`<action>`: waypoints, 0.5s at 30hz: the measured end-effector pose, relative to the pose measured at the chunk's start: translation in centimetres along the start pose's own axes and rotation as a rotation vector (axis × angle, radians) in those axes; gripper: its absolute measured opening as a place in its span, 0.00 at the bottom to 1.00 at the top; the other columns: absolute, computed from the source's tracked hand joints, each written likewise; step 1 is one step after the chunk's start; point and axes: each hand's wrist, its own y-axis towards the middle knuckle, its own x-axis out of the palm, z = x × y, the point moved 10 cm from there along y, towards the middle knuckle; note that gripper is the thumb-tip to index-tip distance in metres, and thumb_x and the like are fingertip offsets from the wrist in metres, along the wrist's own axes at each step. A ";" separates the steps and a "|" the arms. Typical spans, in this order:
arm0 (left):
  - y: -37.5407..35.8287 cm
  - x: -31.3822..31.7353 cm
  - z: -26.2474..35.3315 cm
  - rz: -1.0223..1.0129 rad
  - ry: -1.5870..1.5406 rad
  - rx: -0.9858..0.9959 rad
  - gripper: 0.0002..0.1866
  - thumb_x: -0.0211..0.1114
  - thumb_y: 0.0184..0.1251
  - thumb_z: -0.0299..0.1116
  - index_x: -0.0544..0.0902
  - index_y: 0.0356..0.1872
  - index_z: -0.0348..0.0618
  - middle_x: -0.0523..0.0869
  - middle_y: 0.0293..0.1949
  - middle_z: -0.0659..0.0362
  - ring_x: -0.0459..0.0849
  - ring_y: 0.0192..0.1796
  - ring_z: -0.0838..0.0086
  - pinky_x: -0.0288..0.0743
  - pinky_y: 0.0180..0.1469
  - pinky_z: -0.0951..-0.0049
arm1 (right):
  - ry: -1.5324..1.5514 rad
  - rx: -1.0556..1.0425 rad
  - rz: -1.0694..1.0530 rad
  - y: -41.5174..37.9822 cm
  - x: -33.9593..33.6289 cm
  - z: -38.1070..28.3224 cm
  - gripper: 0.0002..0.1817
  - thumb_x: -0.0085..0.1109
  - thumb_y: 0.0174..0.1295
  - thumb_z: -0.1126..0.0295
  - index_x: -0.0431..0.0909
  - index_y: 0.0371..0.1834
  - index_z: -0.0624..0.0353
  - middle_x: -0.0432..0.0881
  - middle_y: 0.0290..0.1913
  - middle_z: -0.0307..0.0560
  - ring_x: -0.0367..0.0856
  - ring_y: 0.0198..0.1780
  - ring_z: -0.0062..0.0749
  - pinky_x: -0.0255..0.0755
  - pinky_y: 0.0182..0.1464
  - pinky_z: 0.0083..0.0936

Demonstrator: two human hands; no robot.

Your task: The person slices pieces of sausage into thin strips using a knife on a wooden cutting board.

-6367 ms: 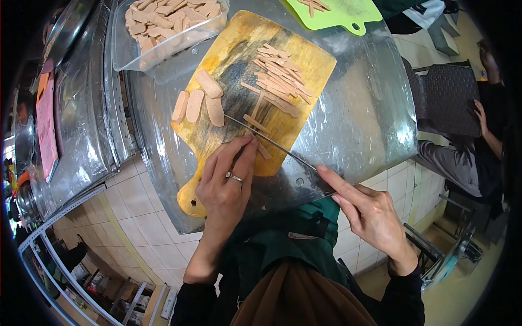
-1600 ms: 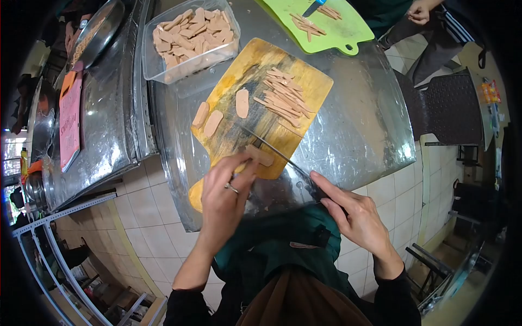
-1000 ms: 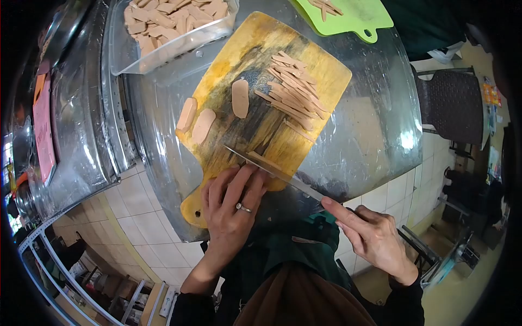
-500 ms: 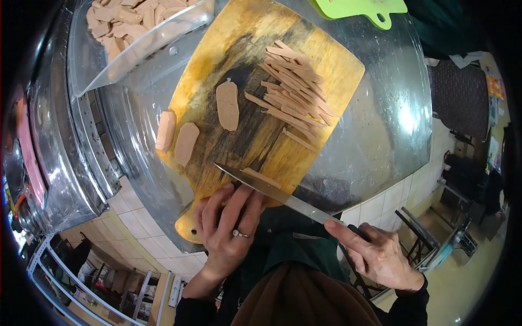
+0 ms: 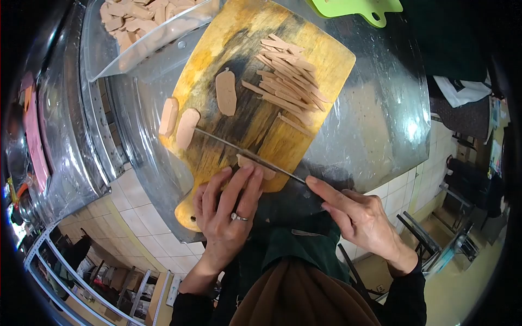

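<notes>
My left hand (image 5: 225, 212), with a ring on one finger, presses its fingertips on a pinkish-brown slice (image 5: 263, 168) at the near edge of the wooden board (image 5: 212, 146). My right hand (image 5: 361, 217) grips a long knife (image 5: 244, 152), its blade lying across the board along the far side of that slice, seen nearly edge-on. A pile of thin strips (image 5: 291, 79) rests on the board's right part. One oval slice (image 5: 225, 93) lies mid-board; another slice (image 5: 187, 128) is near the knife tip, beside a thicker piece (image 5: 168, 116) at the left edge.
A clear plastic bin (image 5: 157, 46) of cut pieces stands at the upper left. Beyond the board is a green cutting board (image 5: 348, 7). The metal table (image 5: 380, 108) is shiny. Dark clothing of another person (image 5: 451, 41) shows at the upper right.
The knife has turned from showing its flat side to nearly edge-on and shifted up-left with my right hand. More of the slice shows beside my left fingertips. The whole view has shifted slightly.
</notes>
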 end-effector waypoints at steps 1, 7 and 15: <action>-0.1 -0.1 0.0 -0.003 0.002 0.003 0.25 0.79 0.59 0.31 0.88 0.60 0.54 0.87 0.59 0.67 0.84 0.58 0.65 0.73 0.56 0.64 | -0.035 0.002 0.030 -0.2 -0.3 0.1 0.38 0.64 0.68 0.78 0.68 0.81 0.39 0.81 0.23 0.52 0.79 0.20 0.41 0.82 0.29 0.37; -0.2 -0.1 -0.2 0.010 -0.034 -0.041 0.22 0.79 0.58 0.27 0.90 0.56 0.52 0.88 0.57 0.61 0.85 0.59 0.60 0.76 0.61 0.56 | -0.087 -0.067 0.104 -0.6 -1.5 -1.5 0.38 0.64 0.69 0.78 0.68 0.81 0.39 0.81 0.24 0.52 0.79 0.22 0.41 0.79 0.28 0.39; -0.5 -0.1 -0.3 0.071 -0.035 0.013 0.24 0.78 0.58 0.29 0.88 0.58 0.51 0.86 0.59 0.63 0.85 0.57 0.65 0.75 0.58 0.62 | -0.145 0.070 -0.035 -2.6 -0.7 -1.9 0.38 0.65 0.69 0.75 0.67 0.81 0.36 0.74 0.20 0.50 0.78 0.22 0.40 0.79 0.28 0.41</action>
